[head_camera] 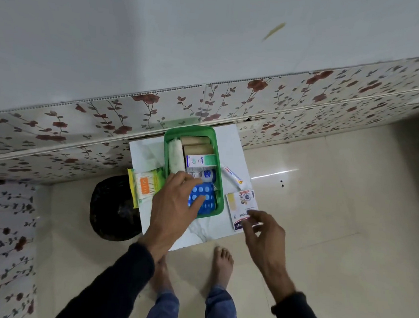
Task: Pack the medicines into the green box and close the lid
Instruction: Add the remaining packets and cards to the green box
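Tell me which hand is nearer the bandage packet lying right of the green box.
Right. The right hand hovers at the near end of the bandage packet, fingertips about touching it. The left hand is over the green box, on the blue blister pack.

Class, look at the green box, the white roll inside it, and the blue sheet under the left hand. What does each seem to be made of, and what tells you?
Green box: likely moulded plastic, with a smooth even rim. White roll: apparently gauze or cloth, with a fuzzy matt surface. Blue sheet: probably a foil-and-plastic pill strip, with rows of pale round blisters.
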